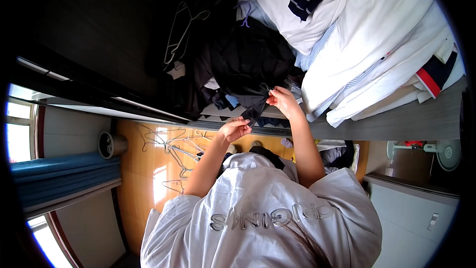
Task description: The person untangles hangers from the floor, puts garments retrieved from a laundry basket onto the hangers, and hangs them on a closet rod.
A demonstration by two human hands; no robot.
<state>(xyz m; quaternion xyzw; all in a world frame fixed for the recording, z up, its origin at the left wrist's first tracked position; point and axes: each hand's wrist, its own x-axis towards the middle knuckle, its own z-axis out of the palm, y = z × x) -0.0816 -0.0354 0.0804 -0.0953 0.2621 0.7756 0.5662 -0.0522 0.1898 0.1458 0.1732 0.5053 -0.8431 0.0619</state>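
A black garment (248, 64) lies bunched at the wardrobe's front edge, its near end drawn out toward me. My left hand (235, 129) pinches the lower tip of that black cloth. Higher and to the right, my right hand (282, 102) has its fingers closed on another part of the same garment. What kind of garment it is, I cannot make out. Just beside it, a heap of white clothes (367, 34) fills the right side of the shelf. A small blue cloth (231, 100) shows under the black fabric.
A white hanger (179, 32) stands in the dark left part of the wardrobe. Several loose hangers (181, 154) are scattered on the wooden floor (136, 193). A bin (113, 145), a blue curtain (64, 171), a fan (447, 155) and a white cabinet (411, 223) stand around me.
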